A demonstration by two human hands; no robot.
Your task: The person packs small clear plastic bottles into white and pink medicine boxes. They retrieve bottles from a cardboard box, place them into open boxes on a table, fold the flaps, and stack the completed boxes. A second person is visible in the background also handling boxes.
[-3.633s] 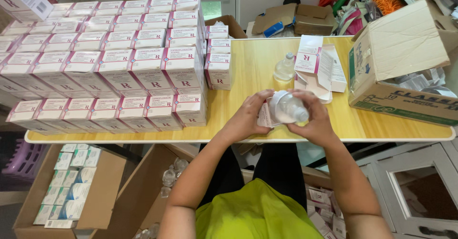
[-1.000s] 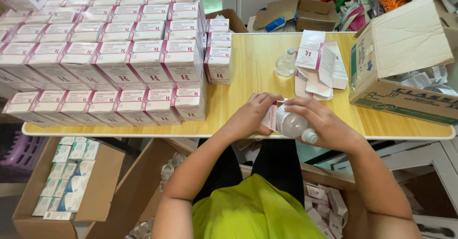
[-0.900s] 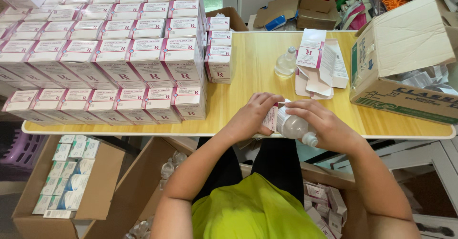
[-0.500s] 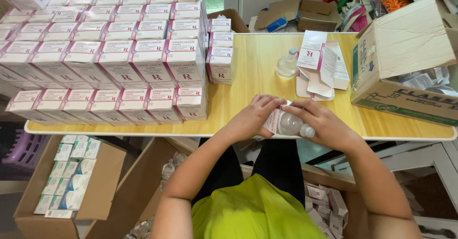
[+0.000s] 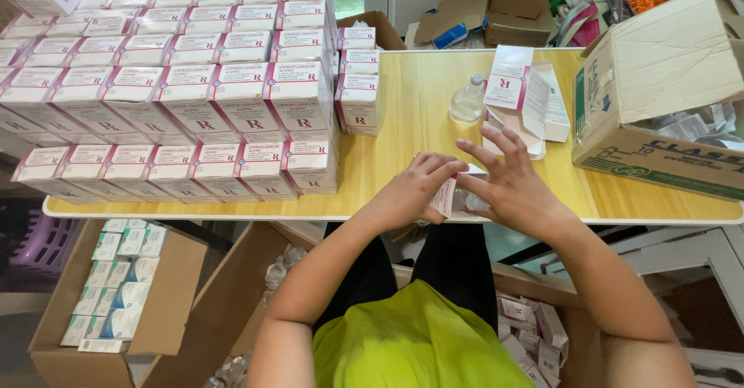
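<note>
The left hand (image 5: 411, 190) holds a small white and pink carton (image 5: 445, 197) by its open end, fingers curled around it, at the near edge of the yellow table (image 5: 403, 124). The right hand (image 5: 508, 182) is spread, fingers wide, palm pressing a clear bottle (image 5: 470, 200) against the mouth of the carton; the bottle is mostly hidden, so I cannot tell how far inside it is. Beyond the hands, another clear bottle (image 5: 466, 101) stands beside a pile of flat cartons (image 5: 521, 97). On the left are rows of stacked pink and white boxes (image 5: 194, 86). A brown cardboard box (image 5: 659, 101) sits on the right.
</note>
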